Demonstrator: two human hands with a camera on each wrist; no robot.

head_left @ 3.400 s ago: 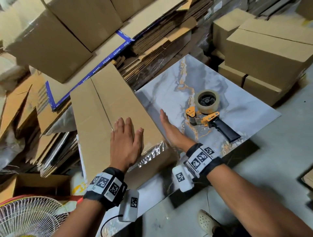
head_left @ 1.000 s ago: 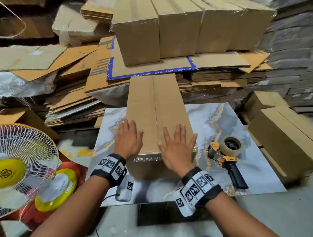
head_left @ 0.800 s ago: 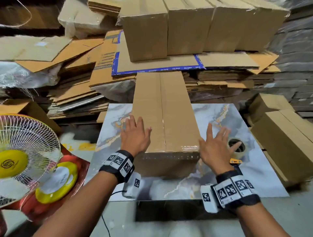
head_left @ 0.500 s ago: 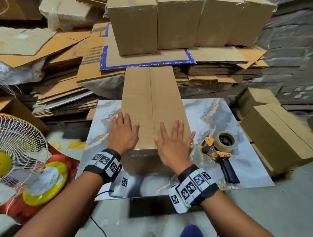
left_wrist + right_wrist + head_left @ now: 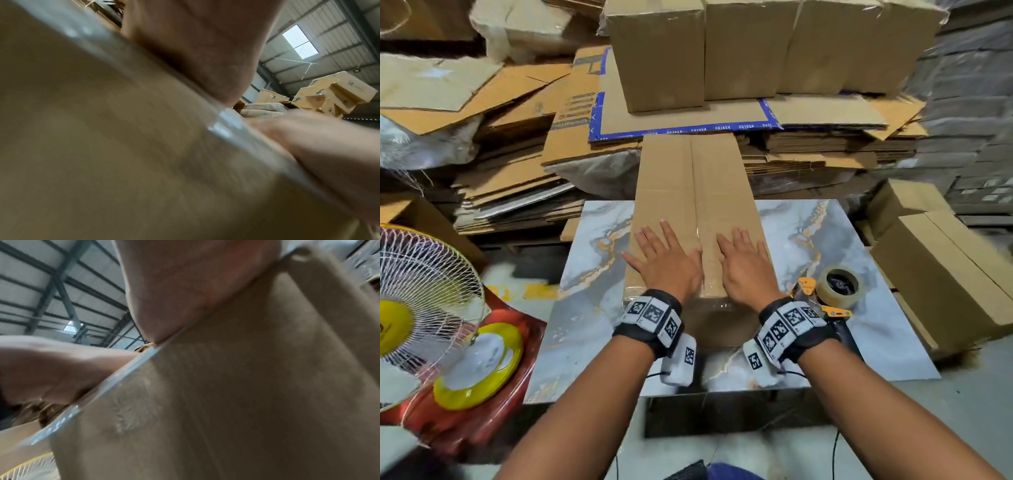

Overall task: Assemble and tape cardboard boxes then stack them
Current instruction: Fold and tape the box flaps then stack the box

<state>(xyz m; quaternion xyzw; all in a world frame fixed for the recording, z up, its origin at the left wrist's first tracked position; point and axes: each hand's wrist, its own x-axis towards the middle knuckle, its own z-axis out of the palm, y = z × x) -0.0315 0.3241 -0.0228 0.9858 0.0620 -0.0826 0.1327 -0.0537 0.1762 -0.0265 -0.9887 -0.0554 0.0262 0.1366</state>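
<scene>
— On the marble slab (image 5: 825,240), what is lying there?
— A long closed cardboard box (image 5: 695,185), its contents hidden. Left hand (image 5: 667,263) and right hand (image 5: 746,267) are pressing flat, fingers straight, beside its taped seam; a tape dispenser (image 5: 832,291) is sitting just right.

Blue-bordered flat carton (image 5: 681,116): repeated white border lettering, too small to read | printed flat carton (image 5: 571,113): brown block lettering, possibly a brand, illegible | wristbands (image 5: 654,317): square black-and-white code markers, no text.

Head view looks down from above; both wrist views press close against the same box (image 5: 698,192), facing upward.
</scene>
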